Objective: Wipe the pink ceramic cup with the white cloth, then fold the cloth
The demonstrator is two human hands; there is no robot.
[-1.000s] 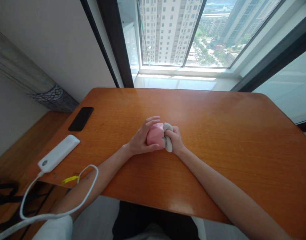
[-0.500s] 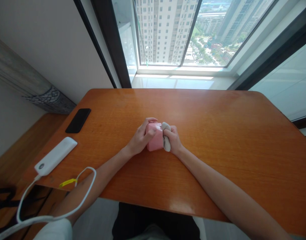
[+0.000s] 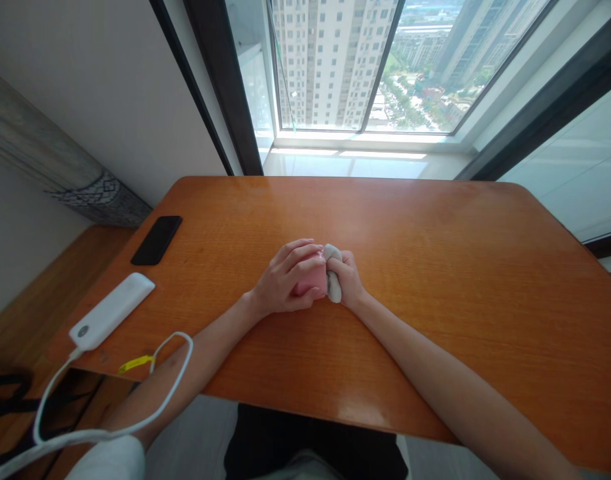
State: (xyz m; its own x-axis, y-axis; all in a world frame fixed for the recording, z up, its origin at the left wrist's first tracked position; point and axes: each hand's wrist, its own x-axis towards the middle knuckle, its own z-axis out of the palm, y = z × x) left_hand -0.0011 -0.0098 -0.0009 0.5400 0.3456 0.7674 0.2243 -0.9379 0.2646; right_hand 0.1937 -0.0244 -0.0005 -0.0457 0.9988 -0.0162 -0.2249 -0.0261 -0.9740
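Pink block (image 3: 316, 283) under left hand (image 3: 285, 279), grey lump (image 3: 334, 288) in right hand (image 3: 346, 280).

- Bright daylight pours through the window (image 3: 335, 67) at upper middle
- Pale glare lies on the tabletop (image 3: 358, 417) near the bottom edge
- Straight lines bend toward the frame's corners
- The left hand (image 3: 285, 280) and right hand (image 3: 344, 280) look sharp, with soft shadows

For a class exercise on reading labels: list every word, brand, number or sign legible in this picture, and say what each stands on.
No word, brand or number can be read here.
The white power bank has a small round mark, too small to read.
The yellow tag is too blurred to read.
The black phone shows no text.
The pink object in the left hand and the grey-white object in the right hand show no text.
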